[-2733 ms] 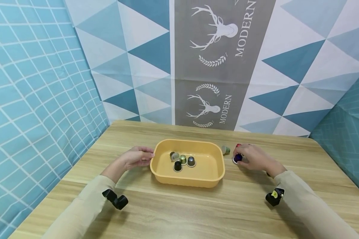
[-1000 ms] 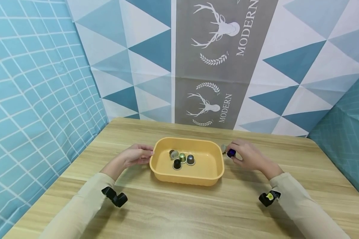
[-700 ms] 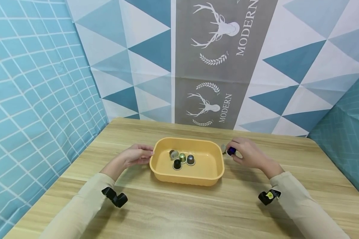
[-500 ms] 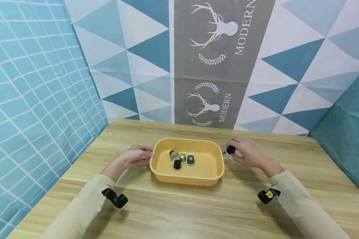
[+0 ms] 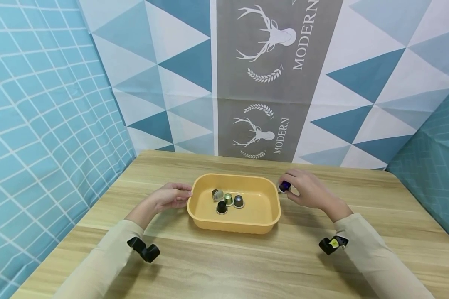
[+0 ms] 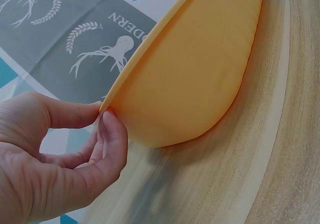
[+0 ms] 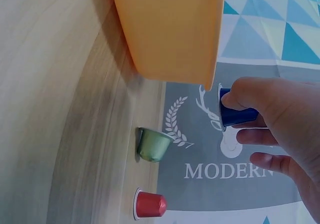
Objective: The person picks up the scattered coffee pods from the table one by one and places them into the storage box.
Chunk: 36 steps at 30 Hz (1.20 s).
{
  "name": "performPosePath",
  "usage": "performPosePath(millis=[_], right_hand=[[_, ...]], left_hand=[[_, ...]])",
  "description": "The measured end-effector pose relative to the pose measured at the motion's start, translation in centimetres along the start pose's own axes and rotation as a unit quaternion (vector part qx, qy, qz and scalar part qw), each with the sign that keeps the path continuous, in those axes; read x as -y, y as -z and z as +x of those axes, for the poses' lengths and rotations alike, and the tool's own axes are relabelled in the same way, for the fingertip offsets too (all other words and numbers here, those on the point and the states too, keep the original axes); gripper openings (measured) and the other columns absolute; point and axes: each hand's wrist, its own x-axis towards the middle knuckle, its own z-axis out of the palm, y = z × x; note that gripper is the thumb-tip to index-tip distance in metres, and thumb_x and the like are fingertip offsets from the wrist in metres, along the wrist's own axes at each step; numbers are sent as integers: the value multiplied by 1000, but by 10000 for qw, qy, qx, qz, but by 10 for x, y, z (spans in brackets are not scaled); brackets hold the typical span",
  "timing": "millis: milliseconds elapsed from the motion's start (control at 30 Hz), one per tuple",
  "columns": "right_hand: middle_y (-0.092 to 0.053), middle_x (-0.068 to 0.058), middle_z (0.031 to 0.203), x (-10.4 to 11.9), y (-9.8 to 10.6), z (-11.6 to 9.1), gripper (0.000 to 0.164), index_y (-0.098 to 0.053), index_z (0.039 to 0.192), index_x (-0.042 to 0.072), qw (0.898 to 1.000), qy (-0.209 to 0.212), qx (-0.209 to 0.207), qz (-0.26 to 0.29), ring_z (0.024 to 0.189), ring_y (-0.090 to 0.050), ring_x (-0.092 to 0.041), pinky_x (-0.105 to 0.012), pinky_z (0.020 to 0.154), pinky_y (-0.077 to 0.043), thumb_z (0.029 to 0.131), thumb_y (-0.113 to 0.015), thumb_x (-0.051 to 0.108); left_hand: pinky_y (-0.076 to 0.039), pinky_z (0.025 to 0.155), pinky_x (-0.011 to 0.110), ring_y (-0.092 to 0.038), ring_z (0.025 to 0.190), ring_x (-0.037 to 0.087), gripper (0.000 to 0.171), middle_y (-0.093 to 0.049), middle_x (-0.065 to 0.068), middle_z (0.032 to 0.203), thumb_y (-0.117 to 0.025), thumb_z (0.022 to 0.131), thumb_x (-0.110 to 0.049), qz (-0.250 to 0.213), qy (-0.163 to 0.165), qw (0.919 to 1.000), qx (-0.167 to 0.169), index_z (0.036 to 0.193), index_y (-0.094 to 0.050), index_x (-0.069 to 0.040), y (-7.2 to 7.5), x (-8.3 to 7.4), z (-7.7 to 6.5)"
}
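Note:
Thumb and fingers of my left hand [image 5: 172, 196] pinch the left rim of a yellow plastic tray [image 5: 260, 209]; the left wrist view shows the left hand [image 6: 75, 159] on the rim close up. My right hand [image 5: 308, 189] holds a dark blue coffee capsule [image 5: 284, 186] between thumb and fingers, just outside the tray's right end. In the right wrist view that blue capsule [image 7: 239, 112] hangs above the table, near the tray's rim. Inside the tray are a black capsule [image 5: 222, 207], a green capsule [image 5: 228, 199], a dark grey capsule [image 5: 239, 202] and a brownish capsule [image 5: 218, 195] lying tipped.
A pale green capsule [image 7: 155, 145] and a red capsule [image 7: 150, 204] lie on the wooden table [image 5: 224, 261] beyond the tray's right end; my right hand hides them in the head view. Patterned cloth [image 5: 262, 83] hangs behind and at both sides.
My right hand has picked up the blue capsule from near the red one and moved it left and up towards the tray's right rim. My left hand stays on the tray.

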Motion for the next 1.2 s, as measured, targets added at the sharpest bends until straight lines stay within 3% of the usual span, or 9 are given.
performPosePath(millis=[500, 1200], right_hand=[[-62, -1, 88, 6, 2, 17, 26, -65, 92, 9, 9990, 368, -248, 32, 82, -59, -15, -34, 72, -52, 71, -78, 5], [-65, -1, 93, 23, 2, 54, 25, -65, 97, 11, 9990, 437, 86, -39, 84, -58, -17, -34, 76, -50, 75, -75, 8]], left_hand=[[-54, 75, 18, -60, 84, 6, 50, -61, 0, 93, -54, 94, -5, -54, -6, 10000, 39, 137, -34, 14, 0, -2, -1], [-54, 74, 18, -60, 83, 7, 50, -60, 0, 93, -55, 94, -6, -68, 20, 10000, -17, 136, -35, 13, 0, 0, 0]])
